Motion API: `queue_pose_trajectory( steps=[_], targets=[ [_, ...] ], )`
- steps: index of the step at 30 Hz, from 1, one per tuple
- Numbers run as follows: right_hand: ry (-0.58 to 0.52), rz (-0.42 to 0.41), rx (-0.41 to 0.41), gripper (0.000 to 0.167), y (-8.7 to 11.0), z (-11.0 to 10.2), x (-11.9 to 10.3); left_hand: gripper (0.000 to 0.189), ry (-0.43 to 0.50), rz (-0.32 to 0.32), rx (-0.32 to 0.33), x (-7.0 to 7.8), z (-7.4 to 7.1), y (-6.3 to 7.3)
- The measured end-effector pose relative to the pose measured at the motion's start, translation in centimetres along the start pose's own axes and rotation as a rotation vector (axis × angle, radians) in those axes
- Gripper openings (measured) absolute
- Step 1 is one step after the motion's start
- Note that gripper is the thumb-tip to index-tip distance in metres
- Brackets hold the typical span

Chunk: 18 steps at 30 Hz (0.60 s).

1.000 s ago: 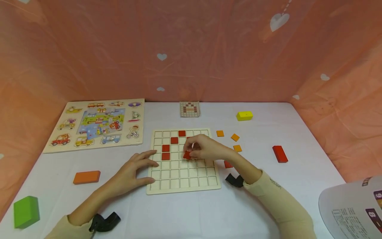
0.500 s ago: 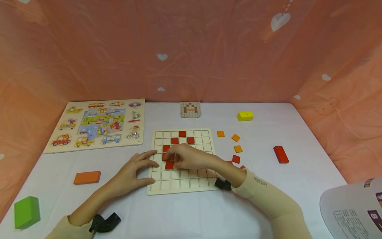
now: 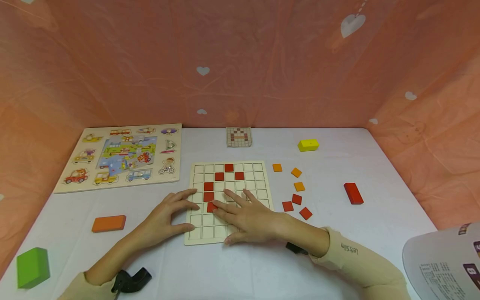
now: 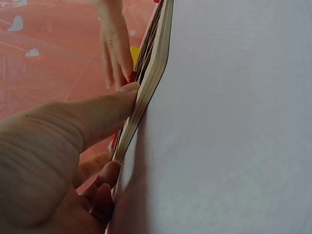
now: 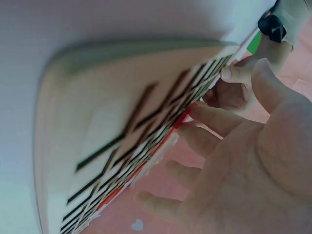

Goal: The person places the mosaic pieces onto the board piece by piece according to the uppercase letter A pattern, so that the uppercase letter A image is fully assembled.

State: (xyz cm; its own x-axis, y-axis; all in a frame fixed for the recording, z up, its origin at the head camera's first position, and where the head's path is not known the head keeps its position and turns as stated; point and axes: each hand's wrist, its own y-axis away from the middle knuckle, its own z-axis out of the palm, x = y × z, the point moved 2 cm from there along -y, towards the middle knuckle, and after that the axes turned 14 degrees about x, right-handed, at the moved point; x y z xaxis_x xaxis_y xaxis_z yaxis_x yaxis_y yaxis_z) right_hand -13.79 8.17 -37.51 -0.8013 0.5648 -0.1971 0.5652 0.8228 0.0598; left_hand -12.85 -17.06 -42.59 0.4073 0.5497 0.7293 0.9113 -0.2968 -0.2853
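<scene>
A pale wooden board (image 3: 210, 239) ruled into squares lies mid-table, with several red tiles set in an arch-like line. My left hand (image 3: 165, 214) rests along the board's left edge, fingers and thumb relaxed; in the left wrist view the thumb touches the board's side. Across the lower right of the board spreads my right hand (image 3: 255, 221), fingers straight. Its fingertips are right at the lowest red tile (image 3: 210, 207), partly covering it. Nothing is held in either hand. Right of the board lie three loose red tiles (image 3: 287, 206) and three orange tiles (image 3: 298, 186).
Behind the board lies a small pattern card (image 3: 238, 137). A vehicle puzzle (image 3: 120, 158) fills the back left. Blocks stand around: orange (image 3: 108, 223), green (image 3: 33, 268), yellow (image 3: 308, 145) and red (image 3: 353, 193). A white printed container (image 3: 438, 258) is at the front right.
My right hand carried a red tile from mid-board to a lower-left square and let it go there. Its fingers have since spread out flat, and the hand has drawn toward me. The left hand stayed put.
</scene>
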Motion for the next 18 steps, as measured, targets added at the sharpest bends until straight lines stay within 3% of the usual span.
queue_pose_trajectory(
  steps=[11,18],
  targets=[
    [0.051,-0.04,0.009,0.08,-0.56,0.39,-0.25,0.04,0.0,0.008,-0.002,0.01,-0.03,0.0],
    [0.012,-0.031,0.008,0.079,-0.56,0.55,-0.13,0.04,-0.001,0.007,-0.006,-0.05,-0.01,-0.01]
  ],
)
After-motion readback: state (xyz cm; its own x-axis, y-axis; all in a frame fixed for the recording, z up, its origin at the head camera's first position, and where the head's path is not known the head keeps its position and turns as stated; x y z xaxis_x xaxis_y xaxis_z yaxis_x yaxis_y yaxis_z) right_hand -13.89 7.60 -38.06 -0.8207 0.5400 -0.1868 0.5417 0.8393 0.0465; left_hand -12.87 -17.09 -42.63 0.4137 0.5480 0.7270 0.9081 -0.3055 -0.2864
